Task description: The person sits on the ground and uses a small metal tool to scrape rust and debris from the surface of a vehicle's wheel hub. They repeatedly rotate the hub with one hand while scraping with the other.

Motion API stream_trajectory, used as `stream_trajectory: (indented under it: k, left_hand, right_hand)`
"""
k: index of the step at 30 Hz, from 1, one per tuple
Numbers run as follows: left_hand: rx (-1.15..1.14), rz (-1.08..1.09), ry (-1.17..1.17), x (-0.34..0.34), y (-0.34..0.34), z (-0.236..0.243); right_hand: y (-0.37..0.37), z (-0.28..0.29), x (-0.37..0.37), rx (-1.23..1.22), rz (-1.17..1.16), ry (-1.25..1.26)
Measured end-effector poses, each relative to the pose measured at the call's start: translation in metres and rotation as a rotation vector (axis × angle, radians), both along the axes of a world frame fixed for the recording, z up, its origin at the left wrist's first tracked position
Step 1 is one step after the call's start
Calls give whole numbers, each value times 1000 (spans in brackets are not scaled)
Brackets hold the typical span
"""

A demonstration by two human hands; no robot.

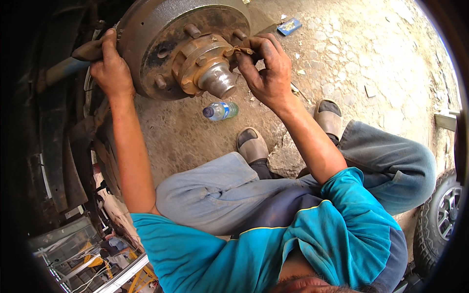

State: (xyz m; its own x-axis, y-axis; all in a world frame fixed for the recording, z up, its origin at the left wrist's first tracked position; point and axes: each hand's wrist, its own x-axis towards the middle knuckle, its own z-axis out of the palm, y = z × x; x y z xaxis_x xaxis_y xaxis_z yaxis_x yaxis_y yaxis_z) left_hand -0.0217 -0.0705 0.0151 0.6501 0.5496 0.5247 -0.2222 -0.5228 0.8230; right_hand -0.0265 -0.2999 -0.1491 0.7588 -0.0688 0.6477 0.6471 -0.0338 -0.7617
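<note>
A large dark brake drum [146,49] with wheel studs fills the upper middle. From its centre sticks out a rusty hub [198,61] with bolts and a shiny round metal end [218,81]. My left hand [112,73] is closed at the drum's left rim, thumb up along the edge; its other fingers are mostly hidden. Beside it is a dark rounded part [89,51]. My right hand [268,71] is closed at the hub's right side, thumb and fingers pinching a small brown twisted piece [245,50] next to a hub bolt.
On the ground below the hub lies a plastic bottle [222,111]. A small blue box [289,26] lies farther off. A stone block [287,158] sits between my sandalled feet. At right stands a tyre [435,219]; at lower left, a metal frame [122,273] with cluttered items.
</note>
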Motion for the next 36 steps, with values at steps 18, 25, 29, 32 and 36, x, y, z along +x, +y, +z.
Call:
stream_trajectory:
  k: [18,25,29,32,36]
  left_hand:
    - [51,5,13,-1,4,0]
    - [65,16,9,1,10,-2]
    - [94,7,-7,2,8,-2]
    - [121,6,-24,2,11,-3]
    - [24,20,35,-1,10,-2]
  right_hand:
    - [13,1,-18,69,-67,9]
    - [11,1,-19,23,-115,-12]
    - [8,0,-18,-15,-123,-23]
    - [11,-4,-23,-33,-96,-27]
    - [8,0,-22,-3,-96,-1]
